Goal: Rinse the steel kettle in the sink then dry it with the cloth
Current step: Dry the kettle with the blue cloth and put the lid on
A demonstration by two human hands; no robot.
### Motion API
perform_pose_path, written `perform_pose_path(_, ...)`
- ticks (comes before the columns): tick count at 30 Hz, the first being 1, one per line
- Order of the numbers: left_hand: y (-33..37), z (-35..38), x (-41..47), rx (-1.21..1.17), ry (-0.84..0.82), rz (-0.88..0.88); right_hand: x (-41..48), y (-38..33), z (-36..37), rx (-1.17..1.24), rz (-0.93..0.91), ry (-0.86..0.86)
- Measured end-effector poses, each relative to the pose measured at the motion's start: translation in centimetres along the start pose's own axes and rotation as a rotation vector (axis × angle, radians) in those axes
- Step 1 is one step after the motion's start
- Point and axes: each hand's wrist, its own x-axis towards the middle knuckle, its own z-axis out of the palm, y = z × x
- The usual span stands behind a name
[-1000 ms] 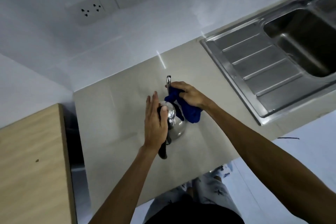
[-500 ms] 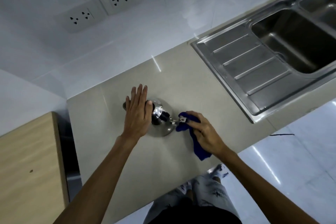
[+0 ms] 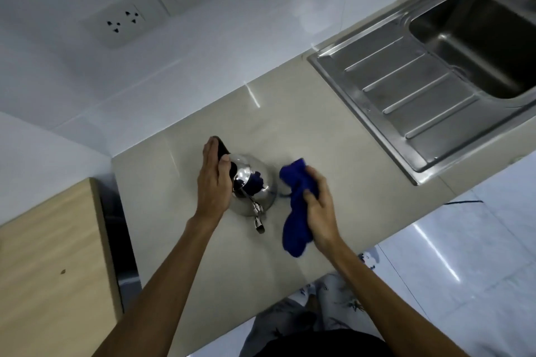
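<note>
The steel kettle stands on the beige counter, its spout pointing toward me. My left hand lies flat over the kettle's black handle on its left side, fingers straight. My right hand holds a bunched blue cloth just to the right of the kettle, close to its side; I cannot tell whether the cloth touches the steel. The steel sink with its ribbed drainboard is at the upper right.
A wooden surface sits lower left, separated from the counter by a dark gap. Two wall sockets are on the white tiled wall behind. The counter's front edge runs diagonally near my legs, with glossy floor tiles beyond.
The kettle has been turned so its spout now points toward me instead of to the right. My right hand with the cloth has come off the spout to the kettle's right side.
</note>
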Motion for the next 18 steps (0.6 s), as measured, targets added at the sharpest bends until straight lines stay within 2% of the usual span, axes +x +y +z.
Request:
perform_pose_path(1,0.0,0.1,0.0,-0.014,-0.005,0.005,1.4,-0.7,0.7,0.124,0.108,0.065)
perform_pose_path(3,0.0,0.3,0.2,-0.054,-0.026,0.023,4.4,-1.3,2.7,0.158,0.17,0.071)
perform_pose_path(8,-0.9,0.5,1.4,-0.056,-0.024,0.136,8.6,-0.8,8.1,-0.011,0.2,-0.211)
perform_pose_path(11,-1.4,0.7,1.8,-0.059,0.008,0.169,10.6,-1.3,8.0,-0.04,0.337,-0.291)
perform_pose_path(13,-1.5,0.9,1.8,-0.044,0.027,0.175,10.6,-2.1,8.2,-0.003,0.361,-0.306)
perform_pose_path(15,-1.6,1.0,1.7,-0.018,0.029,0.166,7.8,-2.8,9.3,-0.007,0.215,-0.267)
perform_pose_path(18,-1.7,1.0,1.8,-0.019,0.004,0.179,1.4,-3.4,10.4,-0.27,-0.256,-0.223)
